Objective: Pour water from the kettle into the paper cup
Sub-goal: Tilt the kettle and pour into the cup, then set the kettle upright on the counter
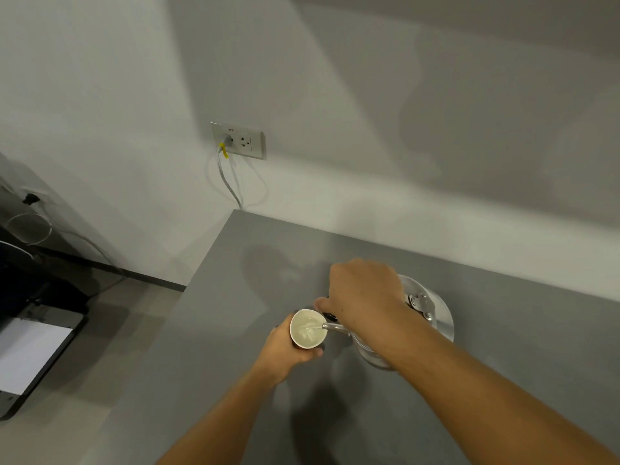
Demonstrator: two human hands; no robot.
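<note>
A white paper cup (pixel 308 329) is held above the grey table (pixel 503 330) by my left hand (pixel 285 350), wrapped around its lower side. A silver metal kettle (pixel 432 317) is tilted toward the cup, gripped at its handle by my right hand (pixel 364 290). Its thin spout (pixel 333 327) reaches over the cup's right rim, and a stream of water runs from it into the cup. The cup holds some water. Much of the kettle's body is hidden behind my right forearm.
The table's left edge (pixel 201 273) runs diagonally, with floor beyond it. A wall socket (pixel 239 140) with a plugged grey cable sits on the white wall behind. A dark device with a white sheet (pixel 30 350) stands on the floor at the far left.
</note>
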